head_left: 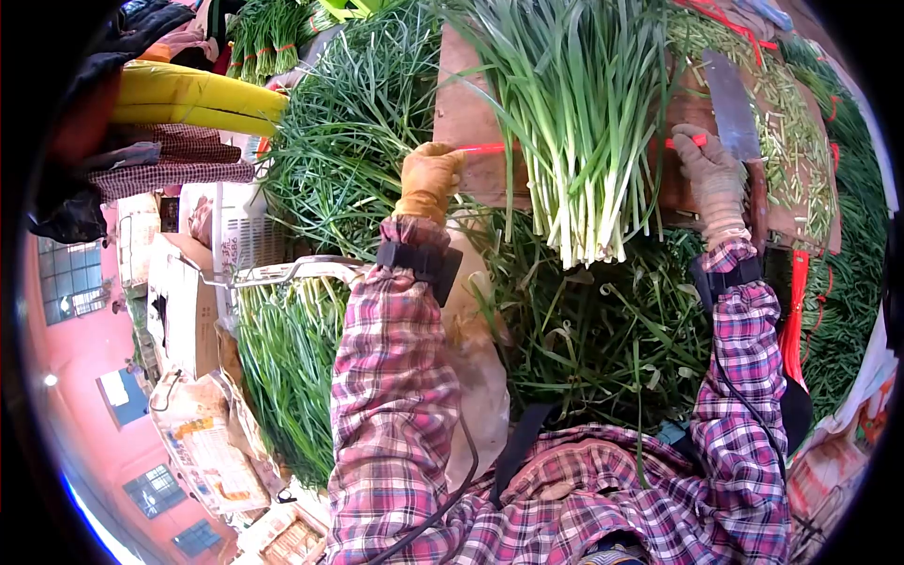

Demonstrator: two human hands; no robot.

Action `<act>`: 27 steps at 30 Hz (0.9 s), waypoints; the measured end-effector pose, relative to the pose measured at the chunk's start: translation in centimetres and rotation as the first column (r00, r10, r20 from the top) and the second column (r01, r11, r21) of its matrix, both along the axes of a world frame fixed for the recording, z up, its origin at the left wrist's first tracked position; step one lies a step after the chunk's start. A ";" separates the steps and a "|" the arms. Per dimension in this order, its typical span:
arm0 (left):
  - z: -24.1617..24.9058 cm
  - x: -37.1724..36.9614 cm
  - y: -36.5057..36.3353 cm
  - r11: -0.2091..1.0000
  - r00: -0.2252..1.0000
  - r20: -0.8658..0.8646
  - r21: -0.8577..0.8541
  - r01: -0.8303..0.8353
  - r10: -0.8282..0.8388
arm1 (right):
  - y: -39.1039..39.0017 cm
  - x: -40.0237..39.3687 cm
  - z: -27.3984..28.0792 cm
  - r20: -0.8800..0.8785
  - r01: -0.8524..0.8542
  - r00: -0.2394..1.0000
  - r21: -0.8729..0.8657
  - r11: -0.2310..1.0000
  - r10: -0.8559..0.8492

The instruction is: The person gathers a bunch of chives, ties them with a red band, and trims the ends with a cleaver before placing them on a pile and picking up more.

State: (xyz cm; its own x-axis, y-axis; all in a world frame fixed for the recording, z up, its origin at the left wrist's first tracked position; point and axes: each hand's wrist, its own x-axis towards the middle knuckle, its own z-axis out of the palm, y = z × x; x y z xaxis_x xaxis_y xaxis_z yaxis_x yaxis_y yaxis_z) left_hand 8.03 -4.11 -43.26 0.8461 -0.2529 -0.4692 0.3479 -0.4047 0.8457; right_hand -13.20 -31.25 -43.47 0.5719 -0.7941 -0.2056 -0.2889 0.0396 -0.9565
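A bundle of long green leafy stalks [589, 141] lies on a brown board [466, 94], its pale cut ends toward me past the board's near edge. My left hand [430, 181], in a tan glove, is closed on one end of a red strap [485, 148] left of the bundle. On the right side, my right hand [708, 179] in a greyish glove pinches the strap's other end [692, 140]. The strap's middle is hidden by the stalks. A broad metal blade [732, 104] lies just beyond my right hand.
Loose greens [358, 122] are heaped left of the board, and cut stalk pieces [786, 141] cover its right part. More leaves [603, 330] lie below. Red straps [796, 311] hang at the right. A person's yellow sleeve [198, 97] and a metal handle [292, 270] are at left.
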 end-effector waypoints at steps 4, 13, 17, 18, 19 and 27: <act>0.6 0.2 -1.3 0.999 0.994 -0.107 -0.044 -0.014 0.009 | 0.7 1.0 -0.2 0.092 0.083 0.990 0.214 0.973 -0.105; 0.4 2.6 -0.2 0.903 0.980 0.030 -0.395 -0.170 0.198 | 4.6 3.5 -0.6 0.252 -0.042 0.967 0.046 0.998 0.029; 0.1 2.2 -0.9 0.798 0.962 -0.156 -0.538 -0.272 0.223 | 5.1 3.0 1.2 0.213 -0.211 0.956 0.018 0.977 0.203; 0.1 2.0 -1.2 0.706 0.924 -0.345 -0.613 -0.355 0.164 | 5.0 2.7 1.8 0.125 -0.281 0.951 -0.040 0.959 0.284; 0.2 1.7 -1.7 0.742 0.910 -0.373 -0.557 -0.374 0.179 | 4.7 2.4 1.9 0.137 -0.309 0.939 -0.076 0.948 0.317; -1.1 -0.5 -2.3 0.942 0.999 -0.036 -0.334 -0.034 0.023 | 1.8 1.7 2.7 0.240 -0.461 0.857 -0.036 0.886 0.456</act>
